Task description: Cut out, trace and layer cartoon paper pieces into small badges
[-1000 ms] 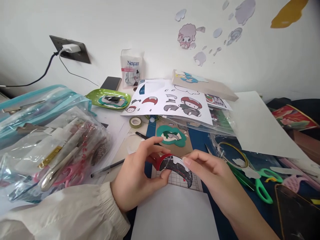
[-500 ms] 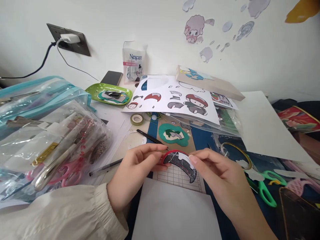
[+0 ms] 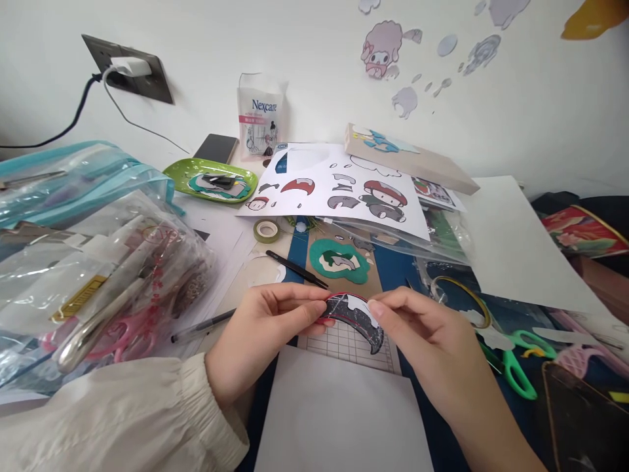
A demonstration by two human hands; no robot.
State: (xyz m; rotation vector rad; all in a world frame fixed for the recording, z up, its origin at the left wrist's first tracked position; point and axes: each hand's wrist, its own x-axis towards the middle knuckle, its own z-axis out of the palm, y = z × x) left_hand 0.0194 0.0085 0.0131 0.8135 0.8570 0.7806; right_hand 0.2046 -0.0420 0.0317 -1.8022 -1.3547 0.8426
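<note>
A curved, crescent-shaped piece, dark with a red edge and a white patch on top, is held up between both hands. My left hand pinches its left end between thumb and fingers. On the other side my right hand grips the upper right edge by the white patch. Below the piece lie a gridded sheet and a blank white sheet. Just beyond the hands are black tweezers and a teal felt shape.
Printed cartoon sheets, a green tray and a tape roll lie further back. Clear bags of tools fill the left side; a pen is beside my left hand. Green-handled scissors lie at the right.
The view has shifted slightly. Both hands keep hold of the curved piece, which has turned a little, so less of its red edge shows along the top.
</note>
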